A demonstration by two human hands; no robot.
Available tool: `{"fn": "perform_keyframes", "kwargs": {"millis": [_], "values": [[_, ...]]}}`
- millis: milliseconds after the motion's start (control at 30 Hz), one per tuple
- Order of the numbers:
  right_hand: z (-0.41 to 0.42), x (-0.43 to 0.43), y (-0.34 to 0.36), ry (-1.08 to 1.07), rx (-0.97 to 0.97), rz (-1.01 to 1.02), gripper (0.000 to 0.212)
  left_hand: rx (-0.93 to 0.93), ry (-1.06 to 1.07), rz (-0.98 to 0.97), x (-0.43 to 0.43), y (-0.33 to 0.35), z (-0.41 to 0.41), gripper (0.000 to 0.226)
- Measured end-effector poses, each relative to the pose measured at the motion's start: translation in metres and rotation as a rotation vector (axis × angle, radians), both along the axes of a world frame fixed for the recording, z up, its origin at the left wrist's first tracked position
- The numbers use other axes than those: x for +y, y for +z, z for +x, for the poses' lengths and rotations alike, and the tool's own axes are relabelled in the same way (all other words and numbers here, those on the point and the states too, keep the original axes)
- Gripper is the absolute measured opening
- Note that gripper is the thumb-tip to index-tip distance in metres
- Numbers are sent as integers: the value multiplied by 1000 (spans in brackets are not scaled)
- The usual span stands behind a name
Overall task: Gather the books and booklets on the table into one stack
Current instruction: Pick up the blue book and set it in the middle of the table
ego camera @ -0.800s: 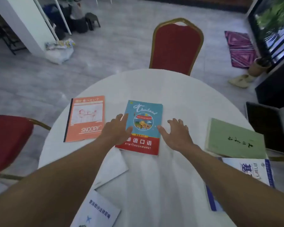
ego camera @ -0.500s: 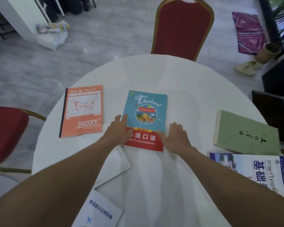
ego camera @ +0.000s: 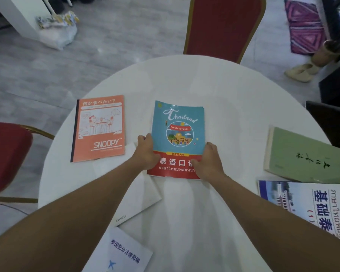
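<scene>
A blue and red Thailand book (ego camera: 178, 132) lies in the middle of the round white table (ego camera: 214, 85). My left hand (ego camera: 145, 152) grips its left edge and my right hand (ego camera: 209, 161) grips its lower right edge, thumb on the cover. An orange Snoopy notebook (ego camera: 100, 128) lies flat to the left. At the right sit a green book (ego camera: 304, 156) and, nearer me, a white and blue textbook (ego camera: 310, 203). A white CHIMEI booklet (ego camera: 143, 197) lies partly under my left arm, and a white booklet with blue Chinese text (ego camera: 122, 252) sits at the near edge.
A red chair with a gold frame (ego camera: 224, 24) stands at the table's far side, another red chair (ego camera: 6, 154) at the left. A dark object (ego camera: 330, 126) stands off the right edge. A plastic bag (ego camera: 57, 30) and a patterned rug (ego camera: 304, 26) lie on the floor.
Both hands closed in from the sides onto the Thailand book's lower edges and now hold it. The view moved nearer to the table.
</scene>
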State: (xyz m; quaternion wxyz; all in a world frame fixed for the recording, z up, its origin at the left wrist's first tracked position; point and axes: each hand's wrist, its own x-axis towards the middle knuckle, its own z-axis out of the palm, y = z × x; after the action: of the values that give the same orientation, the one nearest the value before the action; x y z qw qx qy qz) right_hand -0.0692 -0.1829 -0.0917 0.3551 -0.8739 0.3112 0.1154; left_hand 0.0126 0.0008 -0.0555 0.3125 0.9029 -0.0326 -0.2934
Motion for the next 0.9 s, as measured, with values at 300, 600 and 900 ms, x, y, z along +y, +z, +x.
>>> {"fn": "perform_keyframes", "kwargs": {"millis": [300,600,900], "values": [[-16,4,28,-229,-84,316,51,249,164,-381,-3,33,-16,64],[-42,-19,59,-442,-130,637,55,186,128,-483,-4,76,-57,55],[-111,-27,70,-270,-109,591,74,23,-43,-324,-13,78,-141,45]]}}
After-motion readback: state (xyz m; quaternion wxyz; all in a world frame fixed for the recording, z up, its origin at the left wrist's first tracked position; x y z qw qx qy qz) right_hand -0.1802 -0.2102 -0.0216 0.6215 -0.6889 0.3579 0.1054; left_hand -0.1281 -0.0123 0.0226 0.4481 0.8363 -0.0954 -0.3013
